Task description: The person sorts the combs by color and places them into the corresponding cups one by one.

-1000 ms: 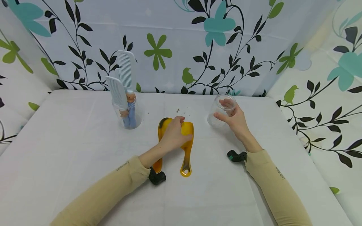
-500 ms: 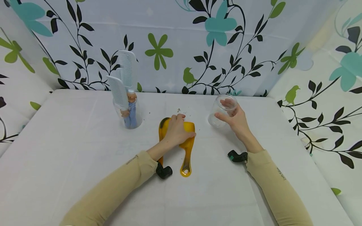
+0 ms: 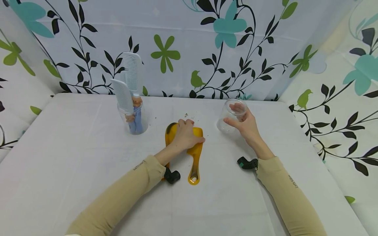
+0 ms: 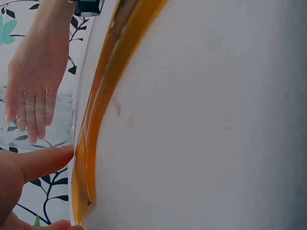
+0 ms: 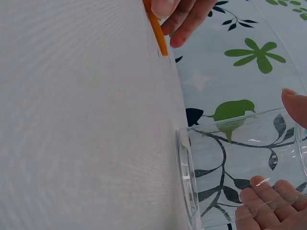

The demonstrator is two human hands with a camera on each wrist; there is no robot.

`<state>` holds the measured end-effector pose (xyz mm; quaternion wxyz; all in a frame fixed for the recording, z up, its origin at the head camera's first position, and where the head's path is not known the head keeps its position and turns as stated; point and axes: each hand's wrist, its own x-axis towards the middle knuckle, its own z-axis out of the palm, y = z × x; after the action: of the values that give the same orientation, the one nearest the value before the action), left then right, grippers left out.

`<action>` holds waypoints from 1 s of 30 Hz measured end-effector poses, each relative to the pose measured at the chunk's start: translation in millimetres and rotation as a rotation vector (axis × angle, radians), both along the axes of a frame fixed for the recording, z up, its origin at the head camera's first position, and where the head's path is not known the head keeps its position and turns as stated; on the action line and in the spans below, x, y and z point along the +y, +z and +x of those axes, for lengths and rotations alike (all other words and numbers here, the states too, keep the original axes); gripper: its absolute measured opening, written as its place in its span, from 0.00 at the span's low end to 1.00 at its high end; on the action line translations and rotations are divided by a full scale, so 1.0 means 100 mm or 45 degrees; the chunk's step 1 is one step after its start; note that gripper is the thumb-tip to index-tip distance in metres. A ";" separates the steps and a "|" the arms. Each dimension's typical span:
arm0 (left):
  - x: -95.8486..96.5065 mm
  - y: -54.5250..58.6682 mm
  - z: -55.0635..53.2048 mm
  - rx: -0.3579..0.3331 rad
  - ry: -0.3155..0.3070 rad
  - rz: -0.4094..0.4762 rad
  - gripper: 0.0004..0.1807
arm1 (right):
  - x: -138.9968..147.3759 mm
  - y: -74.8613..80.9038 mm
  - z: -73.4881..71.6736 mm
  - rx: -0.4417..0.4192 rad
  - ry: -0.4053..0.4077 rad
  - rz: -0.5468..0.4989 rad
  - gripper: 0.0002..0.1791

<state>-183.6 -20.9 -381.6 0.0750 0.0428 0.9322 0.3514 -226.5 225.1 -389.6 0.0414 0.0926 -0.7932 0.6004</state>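
My left hand [image 3: 186,136] is over two amber, dark-streaked flat pieces lying close together on the table. The right-hand amber piece [image 3: 195,154] widens at the far end and has a handle with a hole; my thumb is at its right edge and my fingers at its far end. Most of the left-hand amber piece [image 3: 169,131] is hidden under the hand and wrist. My right hand [image 3: 247,126] holds a clear glass jar [image 5: 240,158] standing on the table, thumb on one side and fingers on the other. Nothing shows inside this jar.
Behind and left stands another clear jar [image 3: 144,126] with two pale blue combs [image 3: 133,73] and figures in blue clothing [image 3: 136,119]. Small dark crumbs [image 3: 186,115] lie beyond the amber pieces. A patterned cloth [image 3: 177,78] rises at the white table's [image 3: 88,164] back.
My left hand has moved slightly right and forward, its thumb now at the right-hand amber piece's edge. The right hand and its jar stay where they were.
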 end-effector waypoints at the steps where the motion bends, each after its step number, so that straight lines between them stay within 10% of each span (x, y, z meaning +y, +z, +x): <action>1: -0.01 0.01 0.00 -0.004 -0.005 -0.012 0.41 | 0.00 0.00 0.00 -0.001 0.000 0.002 0.39; 30: -0.02 0.01 -0.05 -0.082 0.052 0.109 0.36 | 0.00 0.00 0.00 0.010 0.008 -0.005 0.39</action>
<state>-188.7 -23.1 -380.6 0.0958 0.0154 0.9142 0.3935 -226.7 224.8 -389.7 0.0428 0.0974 -0.7917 0.6016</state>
